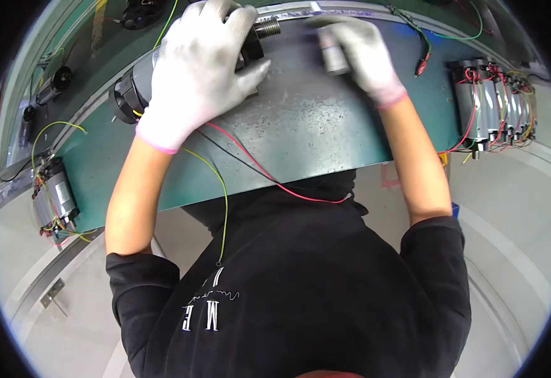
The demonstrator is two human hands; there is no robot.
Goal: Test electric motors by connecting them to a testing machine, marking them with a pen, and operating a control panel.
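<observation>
A grey electric motor point(142, 77) with a black end cap lies at the far left of the green work surface. Spread over its top is my left hand point(197, 69), in a white glove, its fingers wrapped round the motor body. A ridged metal shaft point(268, 27) sticks out to the right of the fingers. Red, black and yellow-green wires point(250, 157) trail from beneath the hand over the near edge. Right of the shaft, my gloved right hand point(360, 57) hovers with curled, partly blurred fingers; whatever they may hold is hidden.
Several grey motors with tangled wires point(477, 104) stand at the right end of the green bench point(326, 142). More wired motors point(55, 192) sit at the left end. A red clip on a lead point(422, 65) lies at the far right. Another motor point(55, 85) is beyond the far-left edge.
</observation>
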